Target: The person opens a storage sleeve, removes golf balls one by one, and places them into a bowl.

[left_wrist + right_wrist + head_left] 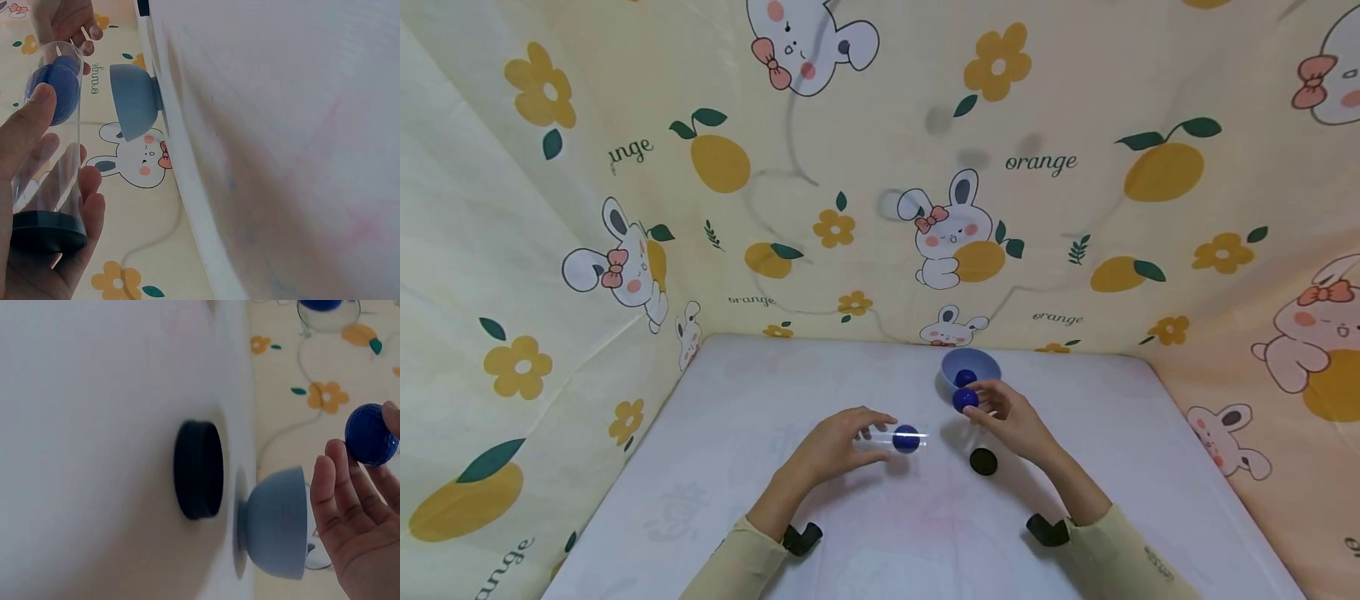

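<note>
My left hand (842,444) grips a clear tube (880,439), which lies nearly level with its mouth toward the right. Inside the tube sits a blue ball (53,94), close to the mouth, and a dark base (49,231) closes the other end. My right hand (1013,421) pinches a dimpled blue golf ball (370,434) between thumb and fingertips, just right of the tube's mouth and in front of the light-blue bowl (275,525). Another blue ball (966,378) rests in that bowl.
A round black lid (983,462) lies on the white tabletop (760,383) below my right hand. The bowl stands near the table's back edge. Patterned cloth (865,275) rises behind the table and along both sides.
</note>
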A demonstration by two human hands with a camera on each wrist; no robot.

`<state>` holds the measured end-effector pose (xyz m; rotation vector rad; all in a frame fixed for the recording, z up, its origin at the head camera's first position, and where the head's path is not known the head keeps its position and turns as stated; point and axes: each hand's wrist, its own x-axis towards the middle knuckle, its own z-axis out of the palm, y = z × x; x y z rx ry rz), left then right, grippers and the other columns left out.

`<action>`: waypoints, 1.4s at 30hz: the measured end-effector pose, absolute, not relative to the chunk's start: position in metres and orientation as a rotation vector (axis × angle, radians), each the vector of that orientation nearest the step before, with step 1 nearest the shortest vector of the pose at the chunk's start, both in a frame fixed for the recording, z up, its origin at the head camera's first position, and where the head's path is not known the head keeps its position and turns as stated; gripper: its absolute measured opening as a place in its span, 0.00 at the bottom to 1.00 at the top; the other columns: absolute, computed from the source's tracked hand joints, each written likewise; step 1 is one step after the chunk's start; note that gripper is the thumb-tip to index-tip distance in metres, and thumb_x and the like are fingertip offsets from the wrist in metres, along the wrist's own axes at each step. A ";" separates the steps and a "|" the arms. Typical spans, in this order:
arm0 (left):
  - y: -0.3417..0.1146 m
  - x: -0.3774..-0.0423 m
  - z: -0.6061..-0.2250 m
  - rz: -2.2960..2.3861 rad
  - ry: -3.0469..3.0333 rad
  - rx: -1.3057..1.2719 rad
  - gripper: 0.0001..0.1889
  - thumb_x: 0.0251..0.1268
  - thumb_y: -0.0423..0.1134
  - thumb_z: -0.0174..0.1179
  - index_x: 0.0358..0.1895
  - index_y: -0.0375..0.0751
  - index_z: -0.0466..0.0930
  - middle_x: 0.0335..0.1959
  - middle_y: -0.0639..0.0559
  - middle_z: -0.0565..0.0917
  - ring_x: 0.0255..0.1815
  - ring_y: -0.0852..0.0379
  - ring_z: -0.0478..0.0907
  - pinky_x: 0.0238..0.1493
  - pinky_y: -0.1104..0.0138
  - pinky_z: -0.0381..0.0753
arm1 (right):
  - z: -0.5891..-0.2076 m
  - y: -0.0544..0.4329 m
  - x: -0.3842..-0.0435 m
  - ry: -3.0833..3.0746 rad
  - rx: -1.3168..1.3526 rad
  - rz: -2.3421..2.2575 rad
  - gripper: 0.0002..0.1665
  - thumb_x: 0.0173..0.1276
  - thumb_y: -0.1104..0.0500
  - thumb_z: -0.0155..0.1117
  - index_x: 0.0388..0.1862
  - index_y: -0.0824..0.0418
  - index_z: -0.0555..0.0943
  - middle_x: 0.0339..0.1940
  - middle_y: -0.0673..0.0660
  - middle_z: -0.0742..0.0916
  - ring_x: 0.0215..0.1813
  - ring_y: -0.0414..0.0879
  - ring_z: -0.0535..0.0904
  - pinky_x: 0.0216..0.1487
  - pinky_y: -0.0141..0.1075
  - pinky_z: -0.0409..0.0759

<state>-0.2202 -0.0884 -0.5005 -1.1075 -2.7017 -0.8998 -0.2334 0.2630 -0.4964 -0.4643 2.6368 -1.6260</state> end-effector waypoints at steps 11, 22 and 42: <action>-0.089 -0.219 -0.499 -0.911 -2.707 -1.108 0.28 0.67 0.48 0.77 0.69 0.54 0.82 0.56 0.60 0.87 0.47 0.63 0.83 0.50 0.65 0.86 | -0.495 0.273 -0.252 2.828 -0.401 -1.562 0.26 0.75 0.56 0.75 0.68 0.62 0.79 0.54 0.65 0.88 0.48 0.52 0.85 0.43 0.35 0.86; -0.089 -0.219 -0.498 -0.951 -2.725 -1.111 0.29 0.67 0.49 0.77 0.70 0.51 0.82 0.57 0.59 0.87 0.48 0.62 0.83 0.51 0.61 0.88 | -0.505 0.278 -0.266 2.949 -0.281 -1.442 0.29 0.75 0.50 0.75 0.69 0.60 0.78 0.56 0.64 0.88 0.48 0.53 0.84 0.48 0.38 0.82; -0.088 -0.217 -0.498 -0.951 -2.715 -1.108 0.28 0.67 0.47 0.78 0.69 0.52 0.83 0.57 0.58 0.88 0.48 0.61 0.84 0.49 0.63 0.87 | -0.513 0.282 -0.278 2.956 -0.258 -1.401 0.29 0.75 0.54 0.75 0.70 0.61 0.77 0.57 0.67 0.88 0.46 0.55 0.83 0.44 0.40 0.81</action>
